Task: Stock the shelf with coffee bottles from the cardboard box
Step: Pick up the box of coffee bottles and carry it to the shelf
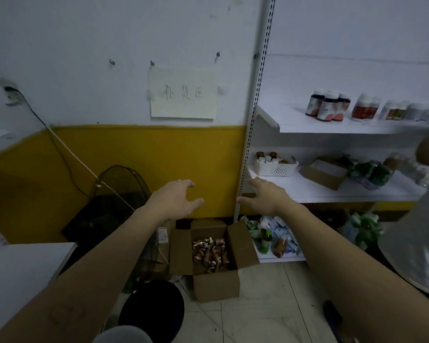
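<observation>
Down on the floor sits the open cardboard box (pixel 216 263) of coffee bottles (pixel 212 252), left hand (pixel 176 198) and right hand (pixel 264 195) spread empty above it — best reach straight in, one bottle each.

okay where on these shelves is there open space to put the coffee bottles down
Top shelf: bare from its left end to the dark jars. Middle shelf: bare front strip below the white basket and brown box. Its right side and the bottom shelf are crowded.

A shop stockroom: slotted retail shelf (pixel 332 126) (jars (pixel 328 106), packets), restock sign (pixel 183 94).
</observation>
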Demonstrator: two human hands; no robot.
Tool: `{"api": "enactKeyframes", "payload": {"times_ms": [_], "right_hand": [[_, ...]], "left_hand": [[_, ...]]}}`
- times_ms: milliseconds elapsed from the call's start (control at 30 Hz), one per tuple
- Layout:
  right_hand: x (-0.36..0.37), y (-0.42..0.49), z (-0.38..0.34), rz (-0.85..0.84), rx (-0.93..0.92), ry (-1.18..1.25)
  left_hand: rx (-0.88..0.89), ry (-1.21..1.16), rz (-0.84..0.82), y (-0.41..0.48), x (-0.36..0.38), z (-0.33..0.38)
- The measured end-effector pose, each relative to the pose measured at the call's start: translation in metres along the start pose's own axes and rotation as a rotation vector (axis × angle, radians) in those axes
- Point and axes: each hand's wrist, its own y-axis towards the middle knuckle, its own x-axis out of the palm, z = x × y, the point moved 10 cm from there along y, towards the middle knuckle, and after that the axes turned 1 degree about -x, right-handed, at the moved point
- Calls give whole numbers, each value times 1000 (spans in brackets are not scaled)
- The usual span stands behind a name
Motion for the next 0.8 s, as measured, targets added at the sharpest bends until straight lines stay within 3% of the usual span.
{"api": "enactKeyframes", "payload": {"times_ms": [300,533,800], "right_hand": [[132,179,129,-244,82,213],[223,264,164,-460,61,316],[363,321,231,-625,327,333]], "left_hand": [[-234,-117,-154,181,125,-44],[-412,-264,-255,261,203,-77],[-661,-370,-378,327,332,-196]]}}
